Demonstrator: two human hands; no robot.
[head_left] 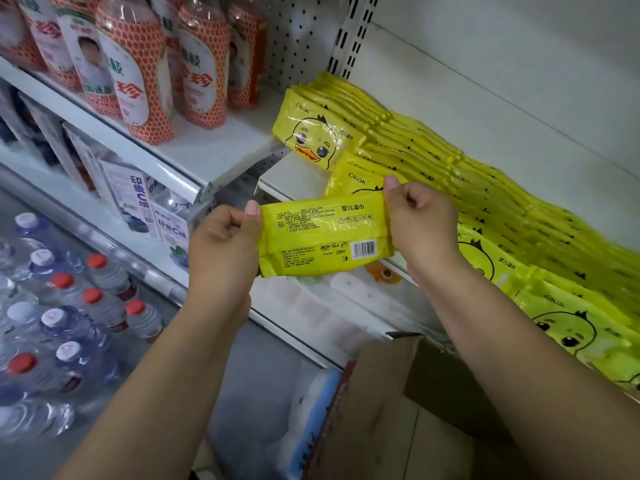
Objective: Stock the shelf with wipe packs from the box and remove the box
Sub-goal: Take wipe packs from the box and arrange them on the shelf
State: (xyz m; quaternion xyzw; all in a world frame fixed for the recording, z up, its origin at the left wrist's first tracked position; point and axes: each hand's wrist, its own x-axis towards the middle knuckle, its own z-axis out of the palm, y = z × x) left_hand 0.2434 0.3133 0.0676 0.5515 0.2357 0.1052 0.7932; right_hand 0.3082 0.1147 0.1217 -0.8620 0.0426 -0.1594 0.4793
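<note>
Left hand pinches pack at one end, right hand at other, barcode side up, just before shelf; stocking step; next, likely: turn pack, slot beside row; box below, not yet removed.

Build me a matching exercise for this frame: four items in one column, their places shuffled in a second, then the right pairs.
Items
1. wipe pack
2. cardboard box
3. orange-labelled bottles
4. water bottles

Places
A. lower left, below the shelves
B. upper-left shelf
C. pinched between the left hand and right hand, barcode side facing the camera
D. bottom of the view, between the forearms

Pairs: 1-C, 2-D, 3-B, 4-A
</note>
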